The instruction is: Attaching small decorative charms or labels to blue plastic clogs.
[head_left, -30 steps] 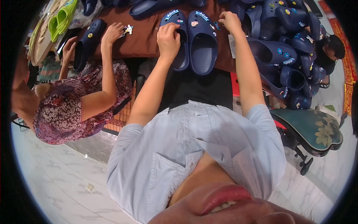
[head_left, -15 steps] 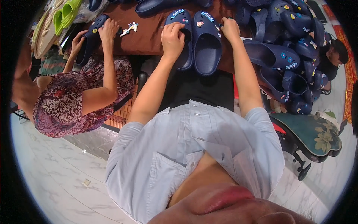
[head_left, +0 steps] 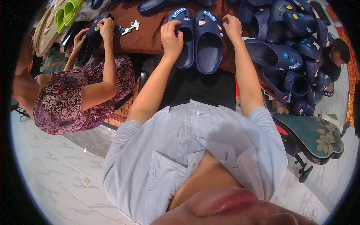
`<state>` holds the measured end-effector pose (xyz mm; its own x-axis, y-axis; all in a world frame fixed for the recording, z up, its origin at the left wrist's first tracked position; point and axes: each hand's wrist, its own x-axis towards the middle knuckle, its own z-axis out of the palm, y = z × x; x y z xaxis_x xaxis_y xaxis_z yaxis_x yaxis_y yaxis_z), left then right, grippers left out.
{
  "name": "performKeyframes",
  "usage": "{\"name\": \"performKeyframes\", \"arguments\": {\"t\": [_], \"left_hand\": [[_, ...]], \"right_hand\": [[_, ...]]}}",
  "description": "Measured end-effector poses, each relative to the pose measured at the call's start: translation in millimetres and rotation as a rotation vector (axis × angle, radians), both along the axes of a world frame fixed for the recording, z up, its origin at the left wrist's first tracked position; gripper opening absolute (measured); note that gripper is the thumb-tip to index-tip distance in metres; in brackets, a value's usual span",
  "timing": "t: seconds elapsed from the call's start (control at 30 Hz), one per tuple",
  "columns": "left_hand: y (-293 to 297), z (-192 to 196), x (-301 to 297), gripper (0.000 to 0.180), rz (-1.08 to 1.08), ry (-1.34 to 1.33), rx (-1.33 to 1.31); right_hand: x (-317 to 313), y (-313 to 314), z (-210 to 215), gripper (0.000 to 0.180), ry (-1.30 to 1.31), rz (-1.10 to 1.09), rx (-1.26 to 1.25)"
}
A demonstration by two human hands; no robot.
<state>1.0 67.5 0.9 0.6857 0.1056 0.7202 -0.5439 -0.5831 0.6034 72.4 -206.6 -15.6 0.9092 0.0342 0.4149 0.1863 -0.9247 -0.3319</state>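
Two navy foam clogs with small charms on their toes sit side by side in front of me, toes pointing away. My left hand (head_left: 172, 40) is closed on the outer side of the left clog (head_left: 184, 56), thumb toward its opening. The right clog (head_left: 209, 52) stands free of my fingers. Just right of its toe is my right hand (head_left: 232, 28), its fingers curled together above the brown cloth; what they hold, if anything, is hidden. Loose white and blue charms (head_left: 129, 28) lie on the cloth to the left.
A person at my left handles another navy clog (head_left: 90, 43). Many decorated navy clogs (head_left: 279, 56) are piled at the right, with more along the far edge. Green shoes (head_left: 67, 15) lie far left. A green padded chair (head_left: 311, 137) stands at the lower right.
My left hand has shifted slightly left along the left clog. My right hand's fingers have lifted and drawn together a little. The neighbour's hand has moved over their clog.
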Motion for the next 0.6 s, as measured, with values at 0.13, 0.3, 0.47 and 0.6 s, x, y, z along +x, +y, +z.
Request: {"name": "performKeyframes", "arguments": {"t": [0.13, 0.3, 0.47, 0.6], "left_hand": [[5, -3, -1, 0.024, 0.059, -0.005, -0.018], [5, 0, -1, 0.023, 0.056, -0.019, -0.001], [4, 2, -2, 0.022, 0.029, -0.018, -0.008], [6, -1, -1, 0.022, 0.012, 0.013, -0.019]], "right_hand": [[-22, 41, 54, 0.015, -0.116, 0.119, 0.326], [-30, 75, 73, 0.014, -0.157, 0.299, 0.356], [-6, 85, 60, 0.014, -0.091, 0.339, 0.211], [14, 99, 58, 0.014, -0.03, 0.464, 0.08]]}}
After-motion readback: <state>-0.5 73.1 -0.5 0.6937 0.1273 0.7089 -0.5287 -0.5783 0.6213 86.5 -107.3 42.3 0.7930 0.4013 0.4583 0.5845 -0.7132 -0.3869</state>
